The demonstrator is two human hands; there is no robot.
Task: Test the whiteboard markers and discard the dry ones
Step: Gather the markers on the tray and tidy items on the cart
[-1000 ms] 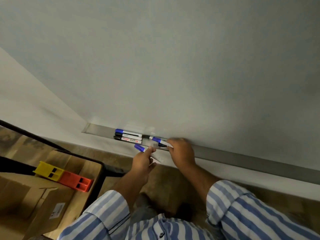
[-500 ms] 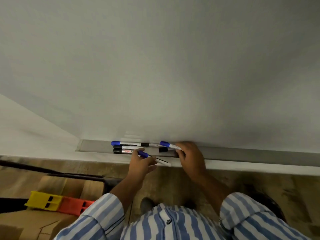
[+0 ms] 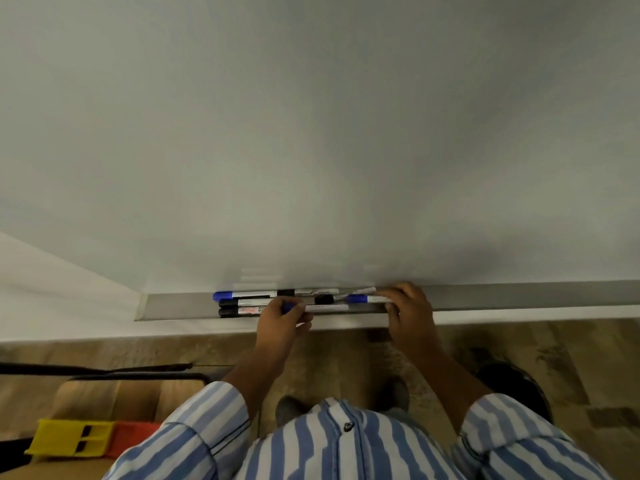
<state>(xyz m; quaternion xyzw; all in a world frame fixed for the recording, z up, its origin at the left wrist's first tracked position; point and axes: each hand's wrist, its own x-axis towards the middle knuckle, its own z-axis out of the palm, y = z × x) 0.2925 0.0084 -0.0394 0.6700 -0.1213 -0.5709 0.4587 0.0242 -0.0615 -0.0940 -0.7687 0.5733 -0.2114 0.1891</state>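
I read both hands as busy at the marker tray (image 3: 180,301), the grey ledge running along the bottom edge of the whiteboard (image 3: 311,133). My left hand (image 3: 280,318) has its fingers curled round a blue-capped marker (image 3: 325,308), which lies along the tray's front edge with its white barrel running out to the right of the grip and only a little of its blue cap showing at the fingers. My right hand (image 3: 410,311) pinches a second blue-capped marker (image 3: 369,299); its cap points left, toward the other hand, and its barrel disappears under the fingers. Both long axes run level with the tray, so either marker must be swung tip-first toward the board above before it can be tested, and I judge the right hand is the nearer to bare board

Near the tray's left end three more markers (image 3: 242,303) lie side by side, one capped blue and two capped black, with further marker barrels behind the hands against the board. The board shows no strokes that I can make out

Below is a wood-patterned floor (image 3: 346,355), yellow and orange plastic blocks (image 3: 90,441) on a cardboard box at lower left, and striped sleeves (image 3: 519,441)
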